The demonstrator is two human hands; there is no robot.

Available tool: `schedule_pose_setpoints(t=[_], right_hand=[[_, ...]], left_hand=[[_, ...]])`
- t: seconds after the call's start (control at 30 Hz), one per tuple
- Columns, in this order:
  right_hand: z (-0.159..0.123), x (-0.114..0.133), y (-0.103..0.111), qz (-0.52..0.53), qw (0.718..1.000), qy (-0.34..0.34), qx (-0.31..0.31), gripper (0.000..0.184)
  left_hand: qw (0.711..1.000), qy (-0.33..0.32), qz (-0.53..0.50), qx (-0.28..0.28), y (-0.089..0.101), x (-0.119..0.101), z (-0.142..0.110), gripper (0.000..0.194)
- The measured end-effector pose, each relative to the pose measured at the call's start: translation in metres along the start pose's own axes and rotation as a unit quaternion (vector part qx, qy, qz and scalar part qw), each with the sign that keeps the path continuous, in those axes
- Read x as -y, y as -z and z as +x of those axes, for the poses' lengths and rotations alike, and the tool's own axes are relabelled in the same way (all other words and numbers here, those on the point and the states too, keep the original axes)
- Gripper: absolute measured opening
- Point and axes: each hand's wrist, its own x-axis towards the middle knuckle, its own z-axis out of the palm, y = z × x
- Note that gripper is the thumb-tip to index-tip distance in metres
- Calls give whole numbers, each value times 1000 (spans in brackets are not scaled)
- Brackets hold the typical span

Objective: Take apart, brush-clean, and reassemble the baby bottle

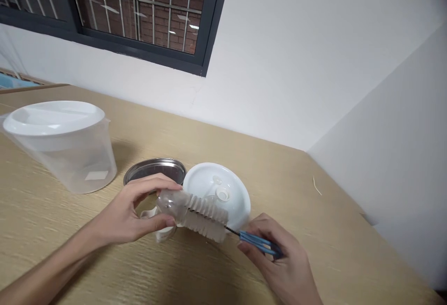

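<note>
My left hand (pixel 131 209) is wrapped round a small clear bottle (pixel 168 204) lying on its side above the table. A white bottle brush (pixel 204 215) sticks into the bottle's mouth, most of its bristles outside. My right hand (pixel 279 260) pinches the brush's blue handle (pixel 260 243) at the lower right. A white handle ring (pixel 157 223) shows under the bottle, by my left fingers.
A white round lid (pixel 223 191) and a metal dish (pixel 153 170) lie just behind the hands. A clear plastic pitcher (pixel 63 146) with a white lid stands at the left. The wooden table (pixel 314 230) meets white walls at back and right.
</note>
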Motion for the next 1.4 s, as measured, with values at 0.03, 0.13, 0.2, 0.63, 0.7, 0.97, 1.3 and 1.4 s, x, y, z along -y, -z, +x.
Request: schedule_pose_setpoints(t=[0.03, 0.13, 0.2, 0.63, 0.7, 0.97, 1.3, 1.4], right_hand=[[0, 0, 0, 8, 1000, 3, 1, 24], [0, -4, 0, 65, 996, -54, 34, 38], [0, -6, 0, 106, 984, -118, 82, 46], [-2, -2, -1, 55, 993, -104, 22, 32], [0, -2, 1, 54, 992, -95, 67, 37], [0, 1, 4, 120, 969, -145, 162, 35], [5, -5, 5, 39, 992, -94, 75, 31], [4, -1, 7, 73, 985, -112, 105, 40]], left_hand=[[1000, -7, -9, 7, -1, 0, 0, 41], [998, -45, -34, 27, -4, -1, -2, 45], [996, -65, -35, 40, -6, -2, -3, 47], [1000, -5, 16, 4, -4, -1, 1, 37], [1000, -20, -6, 20, -6, 0, -1, 39], [999, -19, 26, 3, -6, -2, -1, 36], [999, 28, 25, 0, -4, 3, 4, 40], [1000, -5, 7, 9, -5, 3, 2, 41]])
